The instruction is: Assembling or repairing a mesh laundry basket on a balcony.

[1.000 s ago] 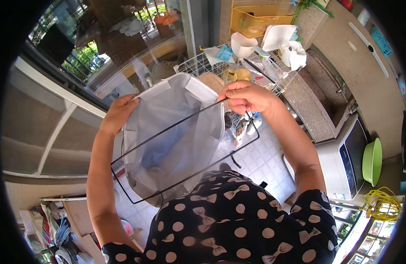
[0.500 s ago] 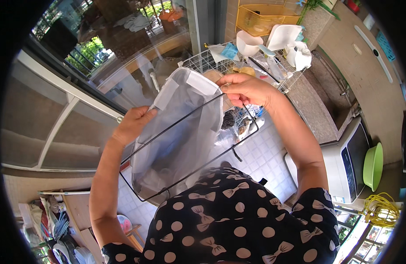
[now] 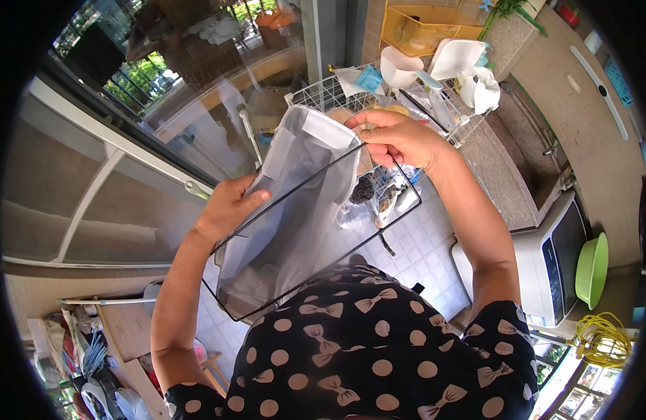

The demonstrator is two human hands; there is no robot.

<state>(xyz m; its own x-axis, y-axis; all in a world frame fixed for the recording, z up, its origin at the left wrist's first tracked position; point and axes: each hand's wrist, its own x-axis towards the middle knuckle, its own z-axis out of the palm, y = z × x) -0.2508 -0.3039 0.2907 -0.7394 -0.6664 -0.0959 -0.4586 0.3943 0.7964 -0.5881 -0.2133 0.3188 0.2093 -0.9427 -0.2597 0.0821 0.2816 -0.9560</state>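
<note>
A translucent grey-white fabric laundry bag (image 3: 295,203) hangs in front of my body, its mouth open and white strips along the upper rim. A thin black rectangular wire frame (image 3: 362,242) lies slanted across it, one long bar passing over the fabric. My left hand (image 3: 233,208) is closed on the bag's left edge, fingers hidden behind the cloth and thumb beside the near bar of the frame. With my right hand (image 3: 401,141) I pinch the bag's upper right corner together with the wire's end of that bar.
Beyond the bag stands a white wire rack (image 3: 316,96) with plastic containers and packets. A stone sink (image 3: 529,150) and a white washing machine (image 3: 547,262) with a green basin (image 3: 592,271) are at right. Glass sliding doors (image 3: 190,105) rise at left.
My left hand has moved right and slightly down along the bag's edge, its thumb now at the wire bar. The bag and frame have shifted a little right; the right hand moved slightly right.
</note>
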